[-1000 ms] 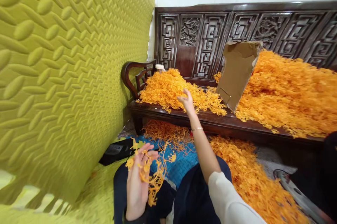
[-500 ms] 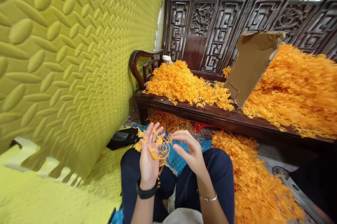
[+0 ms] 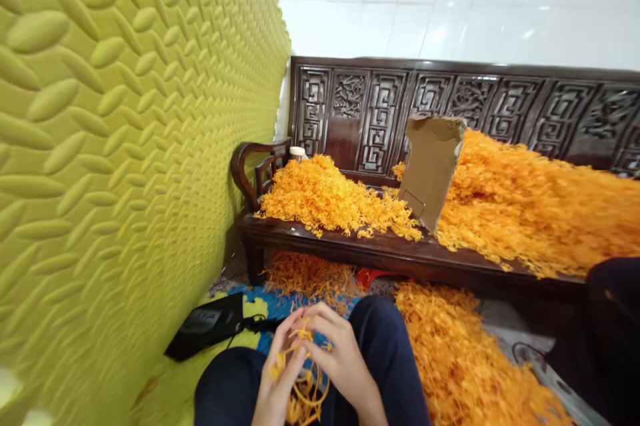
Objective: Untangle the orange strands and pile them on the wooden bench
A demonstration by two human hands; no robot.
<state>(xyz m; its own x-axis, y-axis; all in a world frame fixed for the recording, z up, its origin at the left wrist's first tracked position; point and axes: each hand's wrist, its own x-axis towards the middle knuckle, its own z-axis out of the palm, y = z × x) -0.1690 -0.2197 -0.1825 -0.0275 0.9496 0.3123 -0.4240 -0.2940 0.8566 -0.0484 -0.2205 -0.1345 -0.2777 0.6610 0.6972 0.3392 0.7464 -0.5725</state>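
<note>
Bright, even indoor light. Glare spots on the white tiled wall (image 3: 450, 19). Shadow under the bench seat (image 3: 400, 259). Motion blur at bottom-left corner; wide-angle bending at the edges. Centre is sharp.

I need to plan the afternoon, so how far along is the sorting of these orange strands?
Done: one heap lies on the bench left of the cardboard sheet. In hand: the left hand and right hand together work a small tangle of strands over the lap. Left: a far bigger heap right of the cardboard, plus the pile on the floor. Most seems to remain.
</note>
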